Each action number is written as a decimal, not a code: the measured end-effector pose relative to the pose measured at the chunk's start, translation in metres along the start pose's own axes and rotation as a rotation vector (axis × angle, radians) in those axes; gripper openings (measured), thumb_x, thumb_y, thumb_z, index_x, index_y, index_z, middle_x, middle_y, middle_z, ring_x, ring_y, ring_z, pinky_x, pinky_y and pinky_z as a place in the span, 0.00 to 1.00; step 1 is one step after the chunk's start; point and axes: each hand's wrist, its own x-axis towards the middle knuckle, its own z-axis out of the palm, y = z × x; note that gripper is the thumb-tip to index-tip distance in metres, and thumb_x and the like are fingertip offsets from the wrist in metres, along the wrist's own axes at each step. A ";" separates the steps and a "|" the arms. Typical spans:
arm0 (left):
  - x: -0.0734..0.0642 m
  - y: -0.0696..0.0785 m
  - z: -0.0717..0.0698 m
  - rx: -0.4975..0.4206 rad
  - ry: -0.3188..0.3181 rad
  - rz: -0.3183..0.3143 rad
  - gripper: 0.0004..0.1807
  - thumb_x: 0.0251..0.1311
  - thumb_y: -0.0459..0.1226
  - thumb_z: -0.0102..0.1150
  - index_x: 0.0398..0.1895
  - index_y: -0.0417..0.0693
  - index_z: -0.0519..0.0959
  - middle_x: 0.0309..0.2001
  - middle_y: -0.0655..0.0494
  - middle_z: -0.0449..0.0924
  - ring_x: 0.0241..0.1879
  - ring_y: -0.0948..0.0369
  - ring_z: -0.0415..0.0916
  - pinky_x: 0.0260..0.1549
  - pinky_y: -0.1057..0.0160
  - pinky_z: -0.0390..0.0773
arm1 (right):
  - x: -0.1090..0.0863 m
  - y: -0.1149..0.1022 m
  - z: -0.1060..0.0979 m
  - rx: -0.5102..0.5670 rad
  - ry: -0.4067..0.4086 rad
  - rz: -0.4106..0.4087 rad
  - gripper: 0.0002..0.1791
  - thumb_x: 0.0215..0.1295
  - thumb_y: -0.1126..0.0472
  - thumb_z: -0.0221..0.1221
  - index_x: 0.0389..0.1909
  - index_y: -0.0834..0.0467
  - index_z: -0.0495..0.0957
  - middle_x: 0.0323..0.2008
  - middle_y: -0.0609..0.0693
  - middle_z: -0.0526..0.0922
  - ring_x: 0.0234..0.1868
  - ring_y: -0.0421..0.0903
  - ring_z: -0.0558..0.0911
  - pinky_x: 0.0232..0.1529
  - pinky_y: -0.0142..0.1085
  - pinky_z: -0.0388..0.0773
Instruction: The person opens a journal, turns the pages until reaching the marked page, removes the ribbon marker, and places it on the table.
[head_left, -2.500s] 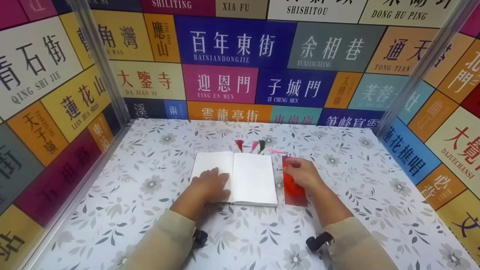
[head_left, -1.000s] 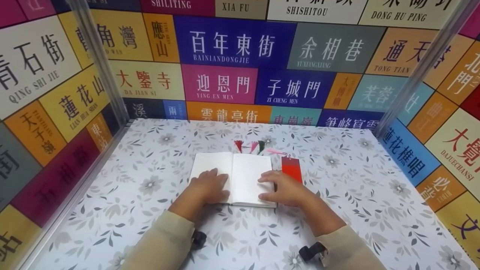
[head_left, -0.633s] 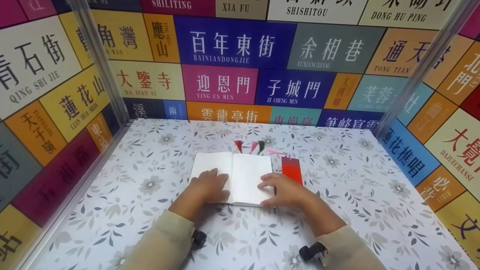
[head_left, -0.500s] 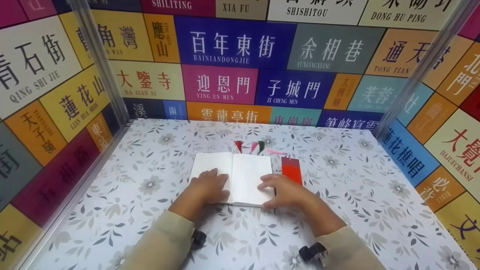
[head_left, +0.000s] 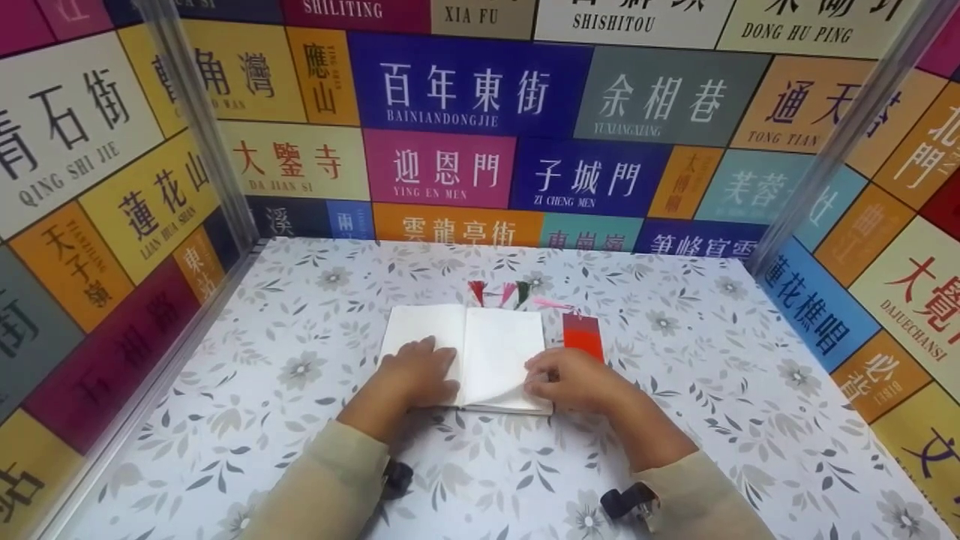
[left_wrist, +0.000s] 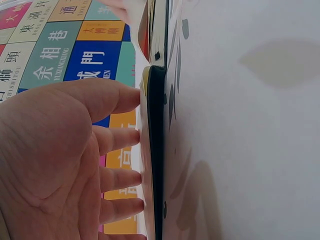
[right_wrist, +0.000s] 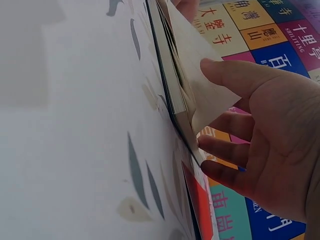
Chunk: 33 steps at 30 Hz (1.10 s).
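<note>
A notebook (head_left: 499,345) with blank white pages lies open on the table. My left hand (head_left: 416,375) rests on its left page, fingers spread; the left wrist view shows its fingertips (left_wrist: 131,136) pressing down along the paper. With thumb and fingers my right hand (head_left: 581,382) pinches the lower outer corner of a right-hand page (right_wrist: 200,65), which bends up off the stack below. A red bookmark (head_left: 582,334) lies right of the notebook, its lower part hidden behind the right hand.
Red (head_left: 477,291), pink (head_left: 508,291) and dark green tassels (head_left: 523,291) stick out past the notebook's top edge. Another pink tassel (head_left: 551,303) is tied to the red bookmark. The floral tablecloth (head_left: 300,435) spreads around; panels of street names (head_left: 465,82) stand behind.
My right hand has moved left from the red bookmark to the notebook's right page, then drawn its fingers together and lifted the page's corner. The left hand has stayed put.
</note>
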 end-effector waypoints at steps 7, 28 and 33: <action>0.000 0.000 0.000 0.017 0.014 0.013 0.41 0.72 0.57 0.57 0.85 0.60 0.61 0.87 0.43 0.51 0.86 0.39 0.49 0.81 0.29 0.53 | 0.002 -0.001 -0.001 -0.014 0.063 -0.005 0.02 0.69 0.46 0.71 0.38 0.36 0.88 0.40 0.40 0.85 0.45 0.43 0.82 0.51 0.41 0.84; -0.008 0.014 -0.006 -0.029 0.012 0.009 0.57 0.60 0.83 0.40 0.82 0.58 0.68 0.84 0.50 0.62 0.84 0.43 0.56 0.81 0.34 0.60 | -0.002 -0.021 0.003 0.029 0.342 -0.178 0.11 0.76 0.55 0.65 0.55 0.44 0.89 0.54 0.42 0.90 0.57 0.44 0.87 0.61 0.46 0.88; -0.008 0.015 -0.003 0.013 0.031 0.033 0.61 0.52 0.85 0.49 0.79 0.55 0.71 0.82 0.48 0.65 0.81 0.42 0.62 0.79 0.34 0.65 | -0.005 -0.027 0.005 0.041 0.379 -0.192 0.12 0.76 0.55 0.65 0.56 0.42 0.89 0.55 0.40 0.89 0.60 0.44 0.86 0.61 0.45 0.88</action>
